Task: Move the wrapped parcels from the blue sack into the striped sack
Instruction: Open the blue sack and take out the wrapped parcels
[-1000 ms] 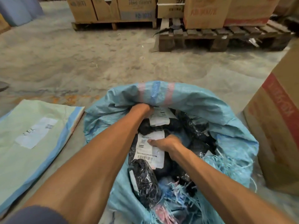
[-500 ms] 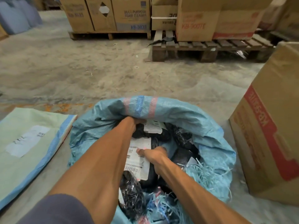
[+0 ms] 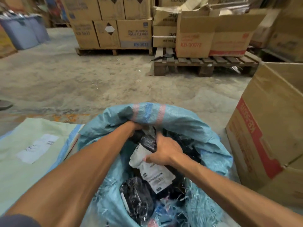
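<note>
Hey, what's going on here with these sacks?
A person has both hands inside the light blue woven sack. The right hand grips a black plastic-wrapped parcel with a white shipping label. The left hand reaches to the parcel's far end under the sack's rim, with its fingers hidden. More black wrapped parcels lie in the sack. The pale green flat sack with a blue-striped edge lies on the concrete floor to the left.

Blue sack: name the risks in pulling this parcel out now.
The right hand grips the parcel at its white label, which may crumple or tear. Frayed strands at the rim of the blue sack could snag it. The striped sack lies flat, so dropping the parcel in may fumble.
</note>
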Action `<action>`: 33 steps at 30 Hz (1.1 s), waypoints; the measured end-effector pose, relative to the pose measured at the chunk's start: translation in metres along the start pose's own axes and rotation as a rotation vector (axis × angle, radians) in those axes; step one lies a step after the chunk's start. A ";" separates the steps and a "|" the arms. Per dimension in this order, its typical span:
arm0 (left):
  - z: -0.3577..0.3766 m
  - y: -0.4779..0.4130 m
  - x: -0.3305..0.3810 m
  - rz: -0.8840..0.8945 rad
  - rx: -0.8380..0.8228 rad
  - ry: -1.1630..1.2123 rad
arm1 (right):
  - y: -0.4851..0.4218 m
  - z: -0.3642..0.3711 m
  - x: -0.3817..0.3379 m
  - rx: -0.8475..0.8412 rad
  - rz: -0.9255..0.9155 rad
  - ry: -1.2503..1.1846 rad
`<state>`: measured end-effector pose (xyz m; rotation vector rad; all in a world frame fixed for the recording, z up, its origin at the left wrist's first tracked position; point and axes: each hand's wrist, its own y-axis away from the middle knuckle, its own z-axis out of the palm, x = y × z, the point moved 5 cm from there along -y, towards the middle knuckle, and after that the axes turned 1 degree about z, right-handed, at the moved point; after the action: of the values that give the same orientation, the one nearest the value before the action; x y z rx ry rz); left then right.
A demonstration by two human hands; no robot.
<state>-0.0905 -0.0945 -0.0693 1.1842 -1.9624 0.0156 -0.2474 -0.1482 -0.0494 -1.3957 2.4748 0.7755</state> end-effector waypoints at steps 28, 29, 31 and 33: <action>-0.001 0.156 0.019 0.270 -0.048 -0.094 | 0.022 -0.151 0.025 0.510 -0.095 0.085; 0.003 0.168 0.023 0.320 -0.087 -0.051 | 0.023 -0.150 0.024 0.507 -0.107 0.069; 0.007 0.191 0.027 0.436 -0.123 0.047 | 0.024 -0.151 0.024 0.499 -0.137 0.023; 0.003 0.217 0.030 0.485 -0.102 0.169 | 0.027 -0.152 0.025 0.448 -0.182 -0.044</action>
<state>-0.2595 0.0027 0.0301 0.6000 -2.0256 0.2553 -0.2707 -0.2364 0.0776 -1.3831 2.2565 0.1926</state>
